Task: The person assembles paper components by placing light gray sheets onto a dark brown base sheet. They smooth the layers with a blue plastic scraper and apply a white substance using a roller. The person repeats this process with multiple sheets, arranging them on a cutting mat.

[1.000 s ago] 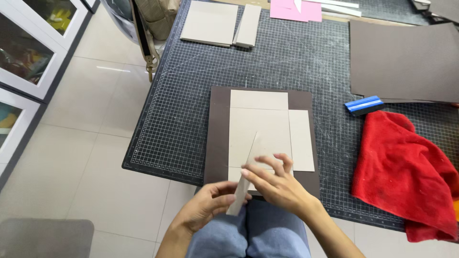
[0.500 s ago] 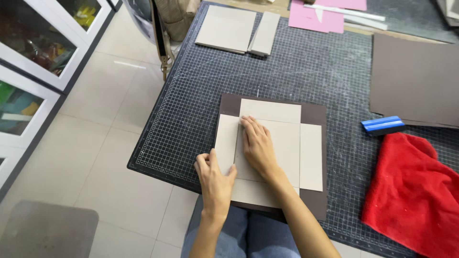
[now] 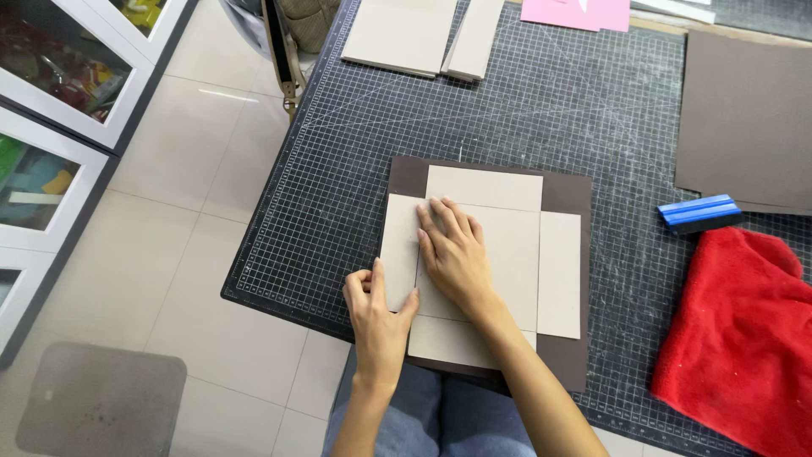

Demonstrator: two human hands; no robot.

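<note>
The right hand (image 3: 455,254) lies flat, palm down, with its fingers (image 3: 440,218) close together and pointing away from the body. The left hand (image 3: 379,309) sits just beside it, nearer the body, fingers curled and thumb up.
</note>
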